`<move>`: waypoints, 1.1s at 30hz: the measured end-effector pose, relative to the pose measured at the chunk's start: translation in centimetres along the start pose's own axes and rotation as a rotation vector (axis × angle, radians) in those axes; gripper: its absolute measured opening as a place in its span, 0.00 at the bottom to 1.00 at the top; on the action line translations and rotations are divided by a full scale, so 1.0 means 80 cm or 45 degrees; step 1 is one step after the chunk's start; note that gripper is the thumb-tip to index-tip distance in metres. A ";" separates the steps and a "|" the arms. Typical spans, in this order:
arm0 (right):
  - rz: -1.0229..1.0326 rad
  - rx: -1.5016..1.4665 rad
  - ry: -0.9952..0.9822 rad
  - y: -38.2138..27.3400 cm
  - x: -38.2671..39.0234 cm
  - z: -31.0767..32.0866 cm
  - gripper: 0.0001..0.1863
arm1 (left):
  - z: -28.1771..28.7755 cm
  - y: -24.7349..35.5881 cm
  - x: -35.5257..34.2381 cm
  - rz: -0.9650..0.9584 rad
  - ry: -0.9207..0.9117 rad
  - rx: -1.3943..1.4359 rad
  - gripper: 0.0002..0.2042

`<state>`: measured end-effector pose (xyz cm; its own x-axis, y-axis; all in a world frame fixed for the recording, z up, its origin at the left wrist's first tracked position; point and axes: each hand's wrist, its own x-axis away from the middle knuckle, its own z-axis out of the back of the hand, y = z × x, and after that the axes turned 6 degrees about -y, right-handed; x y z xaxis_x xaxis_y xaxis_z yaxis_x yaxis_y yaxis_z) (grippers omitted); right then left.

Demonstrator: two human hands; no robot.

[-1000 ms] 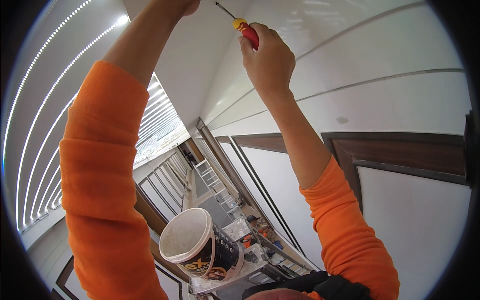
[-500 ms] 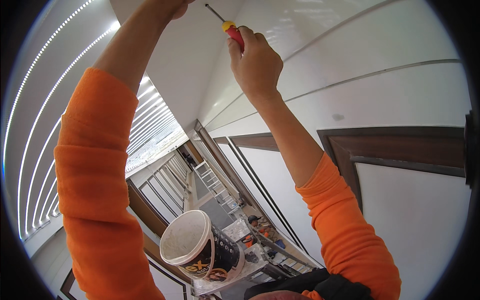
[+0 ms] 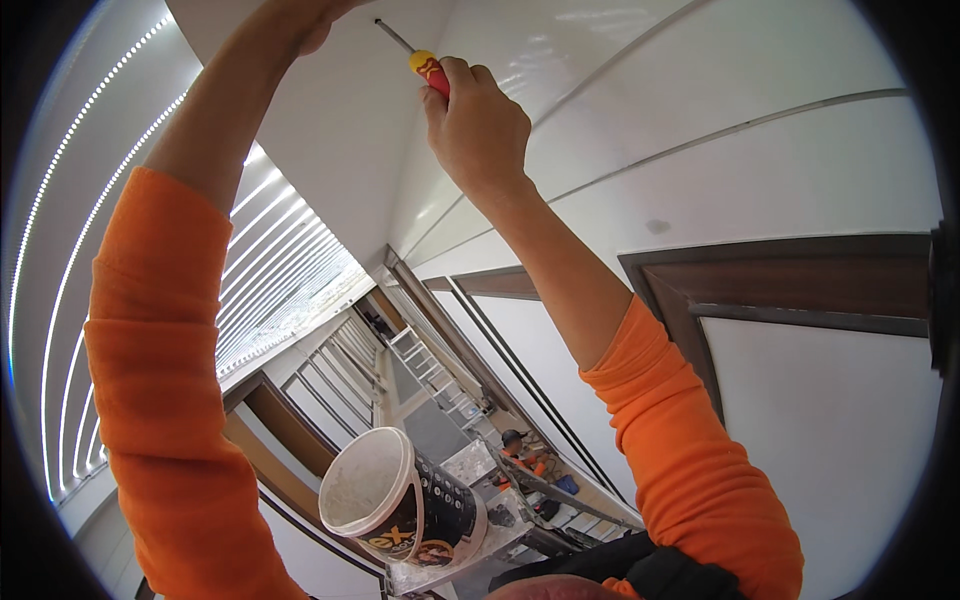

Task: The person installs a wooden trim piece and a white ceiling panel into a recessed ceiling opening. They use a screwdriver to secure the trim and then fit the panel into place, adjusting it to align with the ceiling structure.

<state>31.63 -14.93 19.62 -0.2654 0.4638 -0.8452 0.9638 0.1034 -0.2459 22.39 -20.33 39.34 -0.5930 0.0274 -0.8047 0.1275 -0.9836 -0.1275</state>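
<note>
My right hand [image 3: 480,130] grips a red-and-yellow screwdriver [image 3: 430,72], raised toward the white ceiling panel [image 3: 300,120]. The screwdriver's thin shaft points up and left, its tip at the panel; whether it touches a screw is too small to tell. My left hand [image 3: 315,18] is raised to the panel at the top edge, left of the screwdriver tip, with most of its fingers out of view.
A white bucket [image 3: 370,480] stands on a speckled platform [image 3: 465,465] below. Beyond are aluminium ladders [image 3: 425,370] and another person [image 3: 520,460] low down. A slatted railing [image 3: 325,380], dark door frames [image 3: 775,280] and rows of ceiling lights [image 3: 105,110] surround the walkway.
Both of my hands have shifted left in the picture, the screwdriver tip also slightly lower. My right hand still holds the screwdriver. The person below has shifted slightly.
</note>
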 end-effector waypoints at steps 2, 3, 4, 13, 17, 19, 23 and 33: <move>-0.302 -0.467 -0.206 -0.002 -0.008 0.010 0.14 | -0.004 0.004 0.006 -0.041 0.093 -0.037 0.27; -0.597 -1.018 -0.402 0.001 -0.017 0.018 0.15 | -0.008 0.006 0.011 -0.061 0.138 -0.049 0.27; -0.806 -1.605 -0.579 0.005 -0.024 0.026 0.15 | -0.010 0.008 0.015 -0.057 0.112 -0.020 0.27; -0.030 -0.081 -0.004 0.003 0.002 -0.004 0.17 | -0.004 0.003 0.014 -0.119 0.026 0.100 0.29; -0.381 -0.586 -0.193 -0.009 -0.011 0.009 0.17 | -0.010 -0.001 0.010 -0.126 0.030 0.076 0.29; -0.948 -1.695 -0.547 0.003 -0.029 0.029 0.17 | -0.014 0.001 0.014 -0.103 0.079 0.049 0.29; -0.694 -1.536 -0.499 0.022 -0.029 0.030 0.19 | -0.013 0.007 0.022 -0.145 0.095 0.021 0.28; -0.417 -0.893 -0.239 -0.012 -0.013 0.012 0.12 | -0.018 -0.005 0.010 -0.164 0.186 0.032 0.25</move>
<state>30.96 -16.34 20.29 -0.4782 0.1648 -0.8626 0.6116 0.7674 -0.1925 22.98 -19.66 37.90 -0.4814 0.1770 -0.8584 0.0372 -0.9744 -0.2217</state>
